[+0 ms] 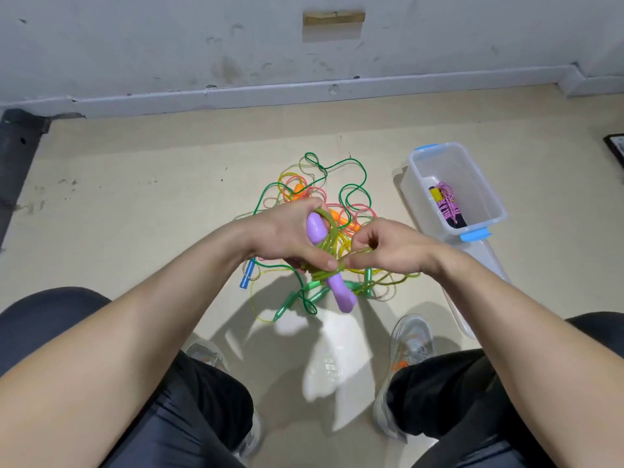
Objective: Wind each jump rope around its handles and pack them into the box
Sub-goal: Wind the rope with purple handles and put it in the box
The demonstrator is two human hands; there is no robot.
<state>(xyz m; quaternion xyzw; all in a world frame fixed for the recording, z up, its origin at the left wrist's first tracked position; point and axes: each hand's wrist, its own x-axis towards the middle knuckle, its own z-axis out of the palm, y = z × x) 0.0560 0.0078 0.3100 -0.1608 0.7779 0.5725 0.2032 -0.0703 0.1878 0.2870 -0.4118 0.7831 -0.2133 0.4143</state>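
dark trouser legs and grey shoes framed the bottom of the view. left hand was curled round the pair of purple handles, held together and slanting down toward the person, thumb pressed on the turns already wound at their middle. right hand pinched a loop of the yellow-green rope between thumb and fingertips, just beside the left thumb, wrist level, palm down. both hands were raised over the loose pile of ropes on the floor. judgement: winding was under way, and some slack appeared to trail down into the pile. to do it well, each turn should be laid snug beside the last, with the left thumb clamping the coil while the right hand regrips. the trailing length should be drawn free of the green and pink ropes before it snags. clear box stood well to the right, lid off beside it, one wound pink rope inside. several ropes lay unwound
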